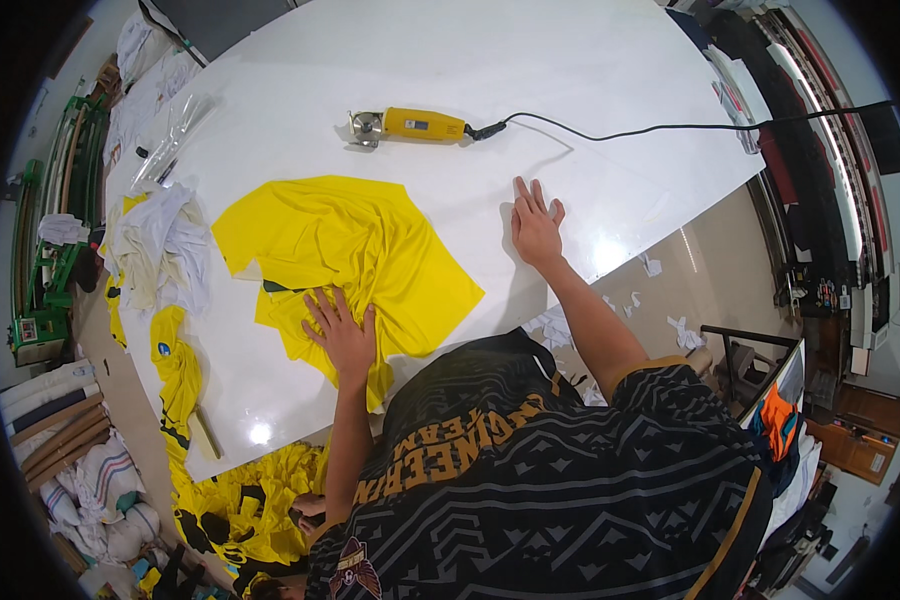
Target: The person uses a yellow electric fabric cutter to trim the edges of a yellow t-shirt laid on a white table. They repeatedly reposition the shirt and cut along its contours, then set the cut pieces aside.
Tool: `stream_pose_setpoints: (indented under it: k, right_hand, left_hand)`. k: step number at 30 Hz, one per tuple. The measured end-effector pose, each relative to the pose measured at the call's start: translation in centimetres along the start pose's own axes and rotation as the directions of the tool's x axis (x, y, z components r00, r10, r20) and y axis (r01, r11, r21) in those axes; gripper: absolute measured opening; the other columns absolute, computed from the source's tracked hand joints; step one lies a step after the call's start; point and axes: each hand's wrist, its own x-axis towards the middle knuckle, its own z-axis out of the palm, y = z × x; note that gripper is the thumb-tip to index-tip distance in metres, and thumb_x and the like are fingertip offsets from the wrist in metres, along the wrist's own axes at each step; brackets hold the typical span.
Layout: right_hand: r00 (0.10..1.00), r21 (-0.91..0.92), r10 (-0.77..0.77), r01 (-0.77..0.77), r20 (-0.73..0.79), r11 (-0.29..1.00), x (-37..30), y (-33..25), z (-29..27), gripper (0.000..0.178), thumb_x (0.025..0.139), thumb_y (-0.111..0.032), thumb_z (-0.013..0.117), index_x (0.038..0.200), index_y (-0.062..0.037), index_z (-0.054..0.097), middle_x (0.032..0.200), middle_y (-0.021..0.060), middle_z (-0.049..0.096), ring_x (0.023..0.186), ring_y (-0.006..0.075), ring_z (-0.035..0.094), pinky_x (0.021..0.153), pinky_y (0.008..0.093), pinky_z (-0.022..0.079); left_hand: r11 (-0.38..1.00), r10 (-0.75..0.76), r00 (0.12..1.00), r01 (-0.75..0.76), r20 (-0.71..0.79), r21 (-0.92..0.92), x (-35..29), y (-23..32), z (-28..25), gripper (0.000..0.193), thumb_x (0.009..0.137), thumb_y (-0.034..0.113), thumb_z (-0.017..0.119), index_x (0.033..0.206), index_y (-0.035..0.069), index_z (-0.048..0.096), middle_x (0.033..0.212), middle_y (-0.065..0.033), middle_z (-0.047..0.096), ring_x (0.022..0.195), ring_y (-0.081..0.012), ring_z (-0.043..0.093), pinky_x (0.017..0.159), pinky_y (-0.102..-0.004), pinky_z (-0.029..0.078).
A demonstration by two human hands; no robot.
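A crumpled piece of bright yellow fabric (335, 225) lies on the white tabletop (590, 60), with a small dark patch showing at a fold. My left hand (346, 338) rests on its near part, fingers spread and palm down, gripping nothing. Off to the right, my right hand (537, 228) leans on the bare tabletop with its fingers apart, not touching the fabric. Beyond both hands lies a yellow electric rotary fabric cutter (420, 124), its round blade pointing left. A black power cord (650, 130) trails from it toward the right.
White cloth (160, 245) is heaped at the table's left edge beside clear plastic (178, 140). A long yellow fabric strip (173, 375) hangs there, above a yellow and black pile (250, 500) on the floor. White scraps (682, 333) litter the floor at right.
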Motion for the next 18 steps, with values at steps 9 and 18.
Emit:
stream_pose_setpoints:
  k: [9,18]
  right_hand:
    - [1.000,-0.011,-0.004,0.004,-0.006,1.000,0.04,-0.12,-0.04,0.025,0.111,-0.019,0.056,0.131,-0.0061,0.063,0.182,0.0080,0.041,0.168,0.0383,0.035,0.122,0.0805,0.026]
    - [1.000,-0.022,0.003,-0.003,0.016,1.000,0.11,-0.13,-0.15,0.027,0.112,-0.020,0.055,0.134,-0.0058,0.062,0.182,0.0079,0.041,0.168,0.0377,0.035,0.122,0.0803,0.026]
  left_hand:
    - [1.000,0.008,1.000,-0.008,-0.003,0.011,-0.02,-0.16,0.11,0.082,0.115,0.058,0.052,0.175,0.004,0.037,0.187,-0.0248,0.020,0.175,-0.0456,0.007,0.133,-0.0745,0.007]
    - [1.000,0.011,1.000,-0.011,-0.007,0.001,0.01,-0.18,0.11,0.082,0.115,0.058,0.053,0.175,0.004,0.037,0.187,-0.0249,0.020,0.175,-0.0459,0.008,0.132,-0.0748,0.007]
